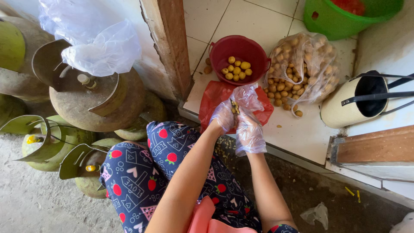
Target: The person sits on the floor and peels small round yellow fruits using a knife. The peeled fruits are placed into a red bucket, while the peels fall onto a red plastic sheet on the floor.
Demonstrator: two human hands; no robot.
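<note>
Head view, looking down past my knees in dark blue printed trousers.

Centre frame: both hands in loose clear plastic gloves, over a red plastic bag spread flat on the white tiled floor. My left hand is closed around a small round yellow-brown tuber. My right hand is closed too, grip on what looks like a small blade at the tuber; the tool is mostly hidden, so I cannot tell its kind for sure.

Above the hands: a round red plastic bowl holding a few pale yellow peeled pieces. Just right of it, a clear plastic sack full of unpeeled ones, several spilled on the tiles beside it.

Step in hand, by my reading: peeling one piece, most of the sack untouched. The next move calls for turning the piece in the left grip, short cuts, fingers kept off the edge.

Left of frame: green metal gas cylinders. Upper right: green plastic tub.
</note>
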